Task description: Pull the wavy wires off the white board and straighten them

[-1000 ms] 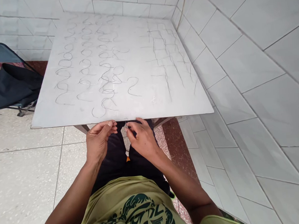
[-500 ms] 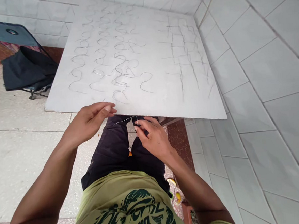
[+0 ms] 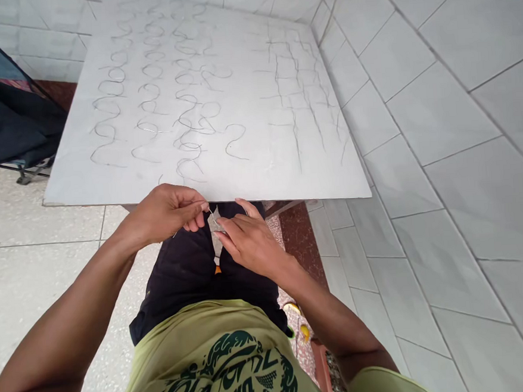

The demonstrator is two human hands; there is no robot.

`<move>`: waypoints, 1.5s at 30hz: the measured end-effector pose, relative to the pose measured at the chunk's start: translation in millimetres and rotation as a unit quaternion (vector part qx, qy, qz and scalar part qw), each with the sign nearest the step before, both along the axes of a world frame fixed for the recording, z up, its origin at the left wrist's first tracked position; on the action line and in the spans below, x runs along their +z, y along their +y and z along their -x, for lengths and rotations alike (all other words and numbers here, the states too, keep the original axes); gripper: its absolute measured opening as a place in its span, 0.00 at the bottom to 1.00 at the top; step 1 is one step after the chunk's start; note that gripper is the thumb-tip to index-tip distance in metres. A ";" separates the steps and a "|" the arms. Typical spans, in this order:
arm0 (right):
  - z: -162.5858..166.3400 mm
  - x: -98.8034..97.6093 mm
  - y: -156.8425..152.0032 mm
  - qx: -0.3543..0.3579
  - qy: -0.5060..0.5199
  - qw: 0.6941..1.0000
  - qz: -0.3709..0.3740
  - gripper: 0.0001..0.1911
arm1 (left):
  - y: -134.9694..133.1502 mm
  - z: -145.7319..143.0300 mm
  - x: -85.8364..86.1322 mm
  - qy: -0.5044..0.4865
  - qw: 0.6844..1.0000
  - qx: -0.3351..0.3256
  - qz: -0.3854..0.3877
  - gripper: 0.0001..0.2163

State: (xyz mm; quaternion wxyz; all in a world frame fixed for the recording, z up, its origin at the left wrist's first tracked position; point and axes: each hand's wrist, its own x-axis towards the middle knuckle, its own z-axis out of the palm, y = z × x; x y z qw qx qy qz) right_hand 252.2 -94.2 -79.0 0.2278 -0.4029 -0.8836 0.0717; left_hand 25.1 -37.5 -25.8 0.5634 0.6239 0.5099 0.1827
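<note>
My left hand [image 3: 168,211] and my right hand [image 3: 247,242] meet over my lap, just below the near edge of a white board [image 3: 260,178]. Both pinch a thin piece of wire [image 3: 212,218] that runs between their fingertips. Several wires bent into S-shaped curls [image 3: 179,115] lie in rows on the left and middle of the board. Several straighter, kinked wires [image 3: 297,98] lie on its right side.
A white tiled wall [image 3: 439,118] runs along the right, close to the board's edge. A dark folding chair with black cloth on it [image 3: 5,118] stands at the far left on the speckled floor. My knees in dark trousers are under the board.
My left hand, which had drawn away to the left with the wire stretched out, has come back to the right hand. Both now pinch the wire close together.
</note>
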 end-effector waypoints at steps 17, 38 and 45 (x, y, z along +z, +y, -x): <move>-14.2 15.5 -4.5 0.089 -0.097 0.991 -0.016 0.21 | -4.8 22.0 4.3 0.043 0.992 -0.069 -0.094 0.17; -7.6 -14.9 -7.2 0.010 -0.121 0.990 0.074 0.15 | -4.3 33.4 10.5 0.077 0.988 -0.029 -0.134 0.19; -9.7 -28.1 -12.9 -0.024 -0.087 0.990 0.109 0.26 | -4.0 39.6 -2.5 0.067 0.990 -0.004 -0.124 0.18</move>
